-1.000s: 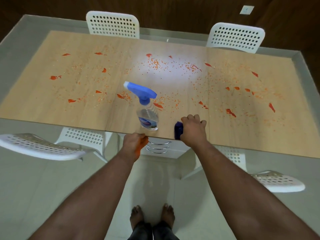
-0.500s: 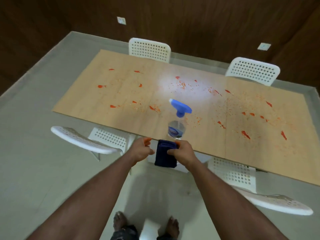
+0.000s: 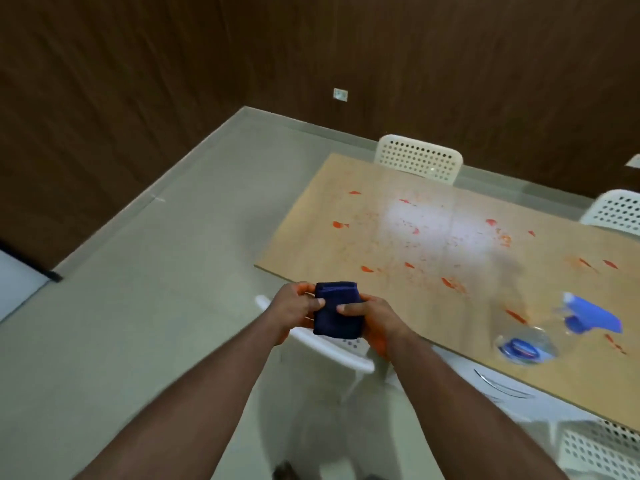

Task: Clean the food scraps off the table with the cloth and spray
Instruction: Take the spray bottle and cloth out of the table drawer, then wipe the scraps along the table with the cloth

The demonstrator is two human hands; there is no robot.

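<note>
A folded dark-blue cloth (image 3: 336, 315) is pinched at its left and right edges by left hand (image 3: 292, 311) and right hand (image 3: 375, 318), near the desk (image 3: 433, 237)'s left end. Soft and light, it is probably best gripped by those edges.

Plain dining or meeting room, which one unclear.
Long wood-top table (image 3: 433, 237) at 2 o'clock, white perforated chairs (image 3: 419, 157) round it, dark wood-panel walls (image 3: 138, 81) at 12, pale tile floor (image 3: 156, 271), wall socket (image 3: 340, 93).
</note>
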